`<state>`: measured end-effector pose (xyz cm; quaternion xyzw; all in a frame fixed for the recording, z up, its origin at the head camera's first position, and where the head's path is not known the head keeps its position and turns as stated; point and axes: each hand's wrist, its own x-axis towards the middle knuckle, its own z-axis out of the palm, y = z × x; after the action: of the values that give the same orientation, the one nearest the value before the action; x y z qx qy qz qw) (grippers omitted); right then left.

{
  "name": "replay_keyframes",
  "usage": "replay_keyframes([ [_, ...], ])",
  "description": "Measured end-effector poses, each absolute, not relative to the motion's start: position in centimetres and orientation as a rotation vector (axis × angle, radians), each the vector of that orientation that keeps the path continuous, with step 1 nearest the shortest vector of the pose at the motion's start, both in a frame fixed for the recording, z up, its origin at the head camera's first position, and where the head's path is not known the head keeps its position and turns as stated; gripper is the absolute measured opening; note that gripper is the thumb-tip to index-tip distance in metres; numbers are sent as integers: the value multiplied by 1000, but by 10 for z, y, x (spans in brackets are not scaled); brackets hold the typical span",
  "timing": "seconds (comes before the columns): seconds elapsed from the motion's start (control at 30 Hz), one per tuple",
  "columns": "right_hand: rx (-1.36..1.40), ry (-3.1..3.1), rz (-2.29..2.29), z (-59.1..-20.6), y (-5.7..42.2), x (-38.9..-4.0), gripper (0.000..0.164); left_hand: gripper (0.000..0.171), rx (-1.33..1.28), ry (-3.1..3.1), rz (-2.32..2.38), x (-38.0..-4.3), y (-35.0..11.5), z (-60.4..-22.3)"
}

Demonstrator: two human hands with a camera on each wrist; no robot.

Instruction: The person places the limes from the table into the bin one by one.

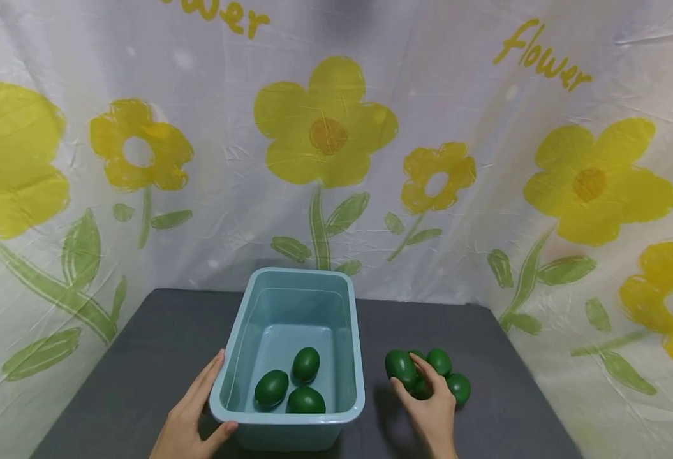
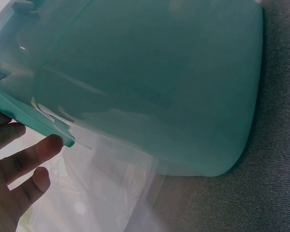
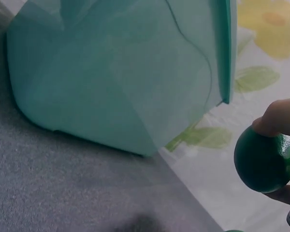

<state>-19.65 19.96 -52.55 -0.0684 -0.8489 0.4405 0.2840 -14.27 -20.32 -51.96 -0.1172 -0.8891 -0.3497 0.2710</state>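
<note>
- Touching the near left part of the blue tub [image 1: 287,419], the person's left hand [image 1: 189,411] has its fingers extended along the outer left side and its thumb at the near corner; it lies spread rather than clenched, seemingly to steady the tub.
- To the right of the tub, the right hand [image 1: 432,408] is grasping one green fruit [image 1: 399,365] between thumb and fingers. The right wrist view suggests this fruit is off the table, though outside the tub.
- Inside the tub, three fruits [image 1: 306,400] lie together toward the near end; these look like the finished share.
- Beside and partly behind the right hand, a cluster of loose fruits [image 1: 458,387] sits on the dark table [image 1: 514,421]. At least four show besides the held one; the hand may hide more.
- Judging by this, the work is under halfway: three placed, one in hand, the cluster remaining.
- At the far side, a white curtain [image 1: 221,210] with yellow flowers hangs beyond the table.
</note>
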Motion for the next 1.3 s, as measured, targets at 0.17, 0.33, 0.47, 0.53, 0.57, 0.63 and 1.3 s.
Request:
replay_keyframes([
  [0.17, -175, -2255, 1205, -522, 197, -199, 55, 108, -302, -2418, -943, -143, -202, -516],
  [0.33, -183, -2242, 1213, -518, 195, -199, 55, 106, -288, -2422, -957, -142, -202, -515],
  [0.47, -177, -2230, 1210, -514, 193, -199, 56, 106, -270, -2434, -934, -142, -201, -515],
  [0.53, -169, -2219, 1212, -511, 192, -199, 56, 106, -266, -2440, -930, -142, -201, -515],
  [0.57, -166, -2214, 1217, -510, 192, -199, 56, 106, -265, -2441, -929, -142, -201, -515],
  [0.63, -159, -2204, 1235, -507, 190, -198, 57, 106, -265, -2443, -929, -142, -201, -516],
  [1.3, -94, -2111, 1352, -487, 177, -198, 59, 106, -296, -2424, -977, -141, -201, -515],
])
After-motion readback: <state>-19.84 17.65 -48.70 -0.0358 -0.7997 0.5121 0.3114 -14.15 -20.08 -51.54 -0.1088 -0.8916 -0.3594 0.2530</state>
